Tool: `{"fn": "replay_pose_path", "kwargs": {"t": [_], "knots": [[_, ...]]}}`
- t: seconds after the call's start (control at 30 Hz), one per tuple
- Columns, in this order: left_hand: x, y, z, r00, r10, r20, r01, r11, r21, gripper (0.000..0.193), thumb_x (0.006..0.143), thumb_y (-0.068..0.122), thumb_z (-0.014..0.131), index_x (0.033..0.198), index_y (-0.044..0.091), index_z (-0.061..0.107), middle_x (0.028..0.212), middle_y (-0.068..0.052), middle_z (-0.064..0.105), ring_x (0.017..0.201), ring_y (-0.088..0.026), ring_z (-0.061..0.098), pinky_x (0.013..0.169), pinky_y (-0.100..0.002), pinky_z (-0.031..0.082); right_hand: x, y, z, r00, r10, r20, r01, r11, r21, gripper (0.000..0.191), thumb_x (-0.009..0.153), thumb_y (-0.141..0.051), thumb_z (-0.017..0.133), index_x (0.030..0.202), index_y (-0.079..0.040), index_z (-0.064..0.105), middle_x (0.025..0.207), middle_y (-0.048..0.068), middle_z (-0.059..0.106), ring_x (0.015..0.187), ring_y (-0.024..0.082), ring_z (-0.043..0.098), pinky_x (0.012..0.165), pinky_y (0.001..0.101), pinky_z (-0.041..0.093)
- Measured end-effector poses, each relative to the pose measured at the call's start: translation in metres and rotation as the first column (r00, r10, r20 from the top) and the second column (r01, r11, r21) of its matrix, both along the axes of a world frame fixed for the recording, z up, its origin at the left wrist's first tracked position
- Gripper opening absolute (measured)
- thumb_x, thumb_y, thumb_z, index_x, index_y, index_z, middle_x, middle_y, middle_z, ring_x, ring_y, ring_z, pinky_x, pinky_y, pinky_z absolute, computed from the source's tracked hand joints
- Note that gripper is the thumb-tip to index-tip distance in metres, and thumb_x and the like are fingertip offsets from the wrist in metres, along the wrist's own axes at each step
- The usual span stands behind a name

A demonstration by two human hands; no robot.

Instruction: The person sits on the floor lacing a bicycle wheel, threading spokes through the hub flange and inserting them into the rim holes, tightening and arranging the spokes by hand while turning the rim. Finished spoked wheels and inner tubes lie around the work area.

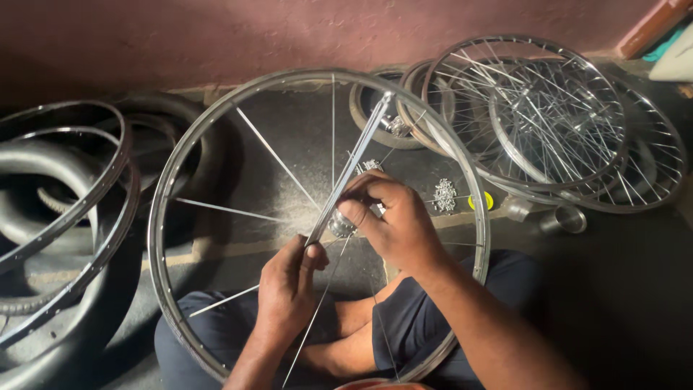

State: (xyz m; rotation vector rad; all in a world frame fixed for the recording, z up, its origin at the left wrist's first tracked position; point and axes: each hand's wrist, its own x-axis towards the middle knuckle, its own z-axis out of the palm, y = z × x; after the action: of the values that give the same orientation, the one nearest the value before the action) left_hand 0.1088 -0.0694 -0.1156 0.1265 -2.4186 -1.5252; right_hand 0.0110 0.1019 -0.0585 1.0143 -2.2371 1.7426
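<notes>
Left hand (289,285) clenched round bundle of thin steel spokes (350,170), bundle slanting up toward far rim edge. Right hand (390,217) pinching shiny metal hub (341,225) at centre, fingertips possibly also on single spoke, view unclear. Round steel wheel rim (160,217) resting over lap, few spokes fitted. Beyond: small heap of silvery nipples (445,195) on dark floor. Farther: stacked spoked wheels (556,115), black rubber tyres (43,209) left.
</notes>
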Motion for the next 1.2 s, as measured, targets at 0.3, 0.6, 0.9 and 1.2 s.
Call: {"fn": "replay_pose_path", "kwargs": {"t": [0.3,0.6,0.9,1.2], "knots": [[-0.004,-0.005,-0.003,1.000,0.012,0.000,-0.012,0.996,0.093,0.032,0.104,0.028,0.051,0.086,0.005,0.065,0.073,-0.007,0.070,0.069,-0.021,0.071,0.066,-0.034,0.054,0.006,0.002,-0.004,0.987,0.030,0.156,-0.014,0.995,-0.103,0.017,0.103,-0.014,0.061,0.107,0.001,0.068,0.098,0.006,0.072,0.092,0.010,0.067,0.084,0.0262,0.055],[-0.011,-0.003,-0.002,0.996,0.079,0.028,-0.083,0.982,0.169,0.034,0.106,0.029,0.047,0.087,0.004,0.061,0.071,-0.007,0.068,0.066,-0.019,0.068,0.066,-0.034,0.053,0.042,0.021,0.002,0.907,-0.286,-0.309,0.301,0.954,0.001,0.012,0.103,0.000,0.060,0.115,0.002,0.058,0.100,0.010,0.075,0.088,0.016,0.077,0.077,0.0281,0.062],[-0.009,0.001,-0.002,0.994,0.090,0.062,-0.100,0.978,0.181,0.035,0.106,0.031,0.047,0.088,0.004,0.060,0.072,-0.007,0.068,0.066,-0.018,0.068,0.065,-0.033,0.054,0.046,0.018,-0.019,0.893,-0.279,-0.352,0.326,0.942,0.079,0.013,0.101,-0.001,0.064,0.113,-0.001,0.059,0.100,0.009,0.076,0.090,0.017,0.077,0.075,0.0254,0.061],[-0.008,0.003,-0.003,0.992,0.103,0.076,-0.114,0.980,0.161,0.037,0.106,0.033,0.047,0.087,0.004,0.061,0.070,-0.007,0.068,0.065,-0.018,0.067,0.064,-0.034,0.053,0.044,0.019,-0.020,0.917,-0.186,-0.354,0.217,0.975,0.049,0.013,0.102,0.001,0.062,0.114,0.001,0.057,0.101,0.012,0.075,0.093,0.019,0.077,0.082,0.0284,0.062]]}}
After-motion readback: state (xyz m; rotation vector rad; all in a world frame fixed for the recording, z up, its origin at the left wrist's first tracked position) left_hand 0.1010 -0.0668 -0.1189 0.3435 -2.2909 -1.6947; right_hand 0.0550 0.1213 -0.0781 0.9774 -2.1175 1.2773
